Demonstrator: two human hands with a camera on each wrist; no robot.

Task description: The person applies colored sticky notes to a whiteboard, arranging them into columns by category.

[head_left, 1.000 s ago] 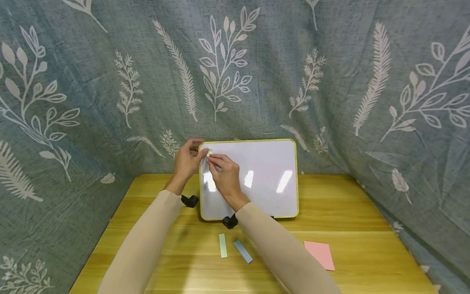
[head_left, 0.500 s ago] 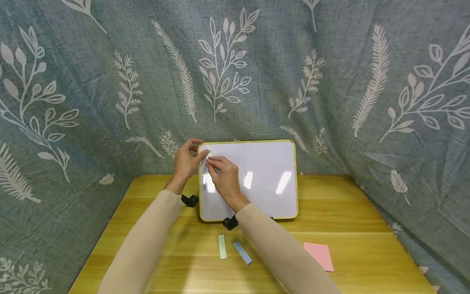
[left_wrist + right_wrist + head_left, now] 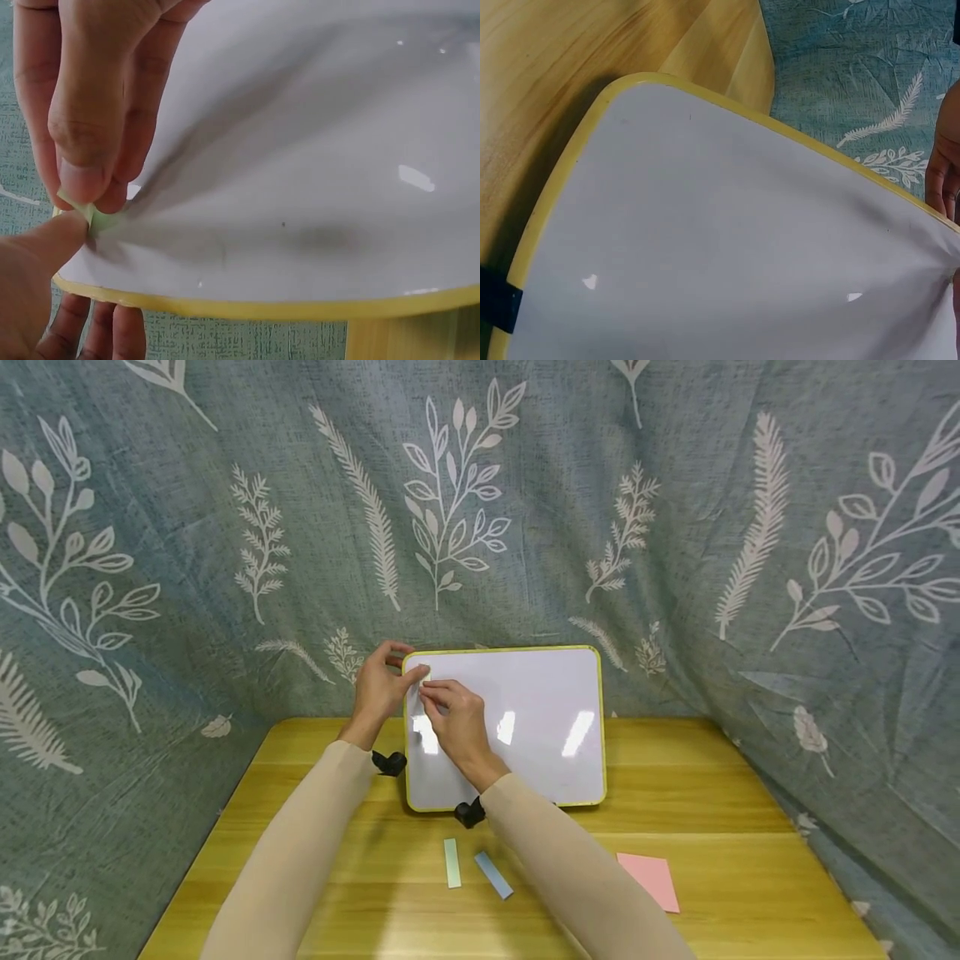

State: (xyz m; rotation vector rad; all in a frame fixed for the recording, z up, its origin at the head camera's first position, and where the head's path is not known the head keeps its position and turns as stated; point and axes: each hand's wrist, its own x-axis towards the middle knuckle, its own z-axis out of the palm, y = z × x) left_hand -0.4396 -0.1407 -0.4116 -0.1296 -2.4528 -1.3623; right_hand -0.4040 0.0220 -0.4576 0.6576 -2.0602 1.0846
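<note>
Plainly pinching a small, bent, pale-green papery strip point(image 3: 109, 223) with the right hand point(image 3: 459, 718) at the far left corner of a glossy, round-cornered, yellow-rimmed whiteboard point(image 3: 540, 727); clasping that corner with the left hand point(image 3: 377, 693).

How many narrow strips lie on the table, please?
2: in front of the whiteboard, the green strip and, right of it, the blue strip; sleeves may hide others.

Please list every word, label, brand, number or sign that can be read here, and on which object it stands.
There are none. The whiteboard, the lower green strip, the blue strip and the pink paper show no readable writing; the curtain has only leaf patterns. The pinched green strip is mostly covered, so I cannot tell.
</note>
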